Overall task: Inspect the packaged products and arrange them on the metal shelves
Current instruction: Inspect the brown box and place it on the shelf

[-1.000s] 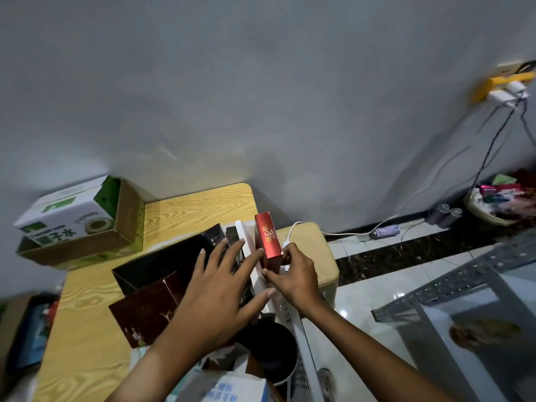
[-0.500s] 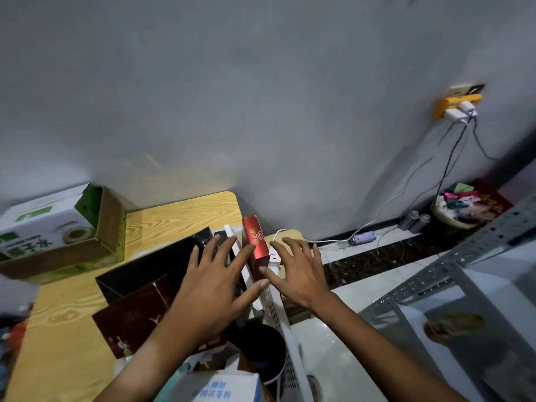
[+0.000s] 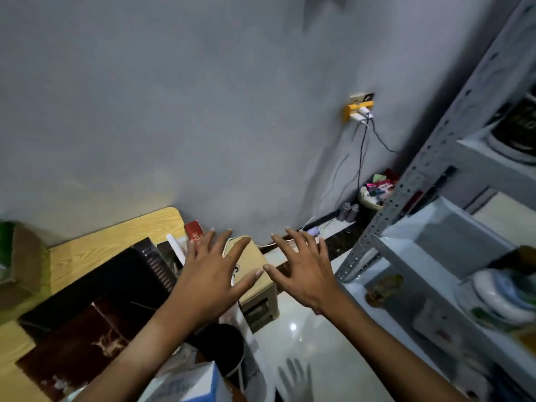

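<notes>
Just beyond the spread left hand (image 3: pixel 211 277) stands the red box (image 3: pixel 193 234).

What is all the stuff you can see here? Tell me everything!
red box: 1, red, standing behind the left hand's fingertips
dark flat boxes: at least 2, black and dark red, on the table
table: 1, light wood, at left
cardboard box: 1, brown and green, left edge
stool: 1, beige, on the floor by the table
blue and white carton: 1, bottom middle
metal shelves: 1 rack, grey, at right, holding bowls and packs
wall socket: 1, yellow, with chargers plugged in
left hand: 1, fingers spread, empty
right hand: 1, fingers spread, empty
</notes>
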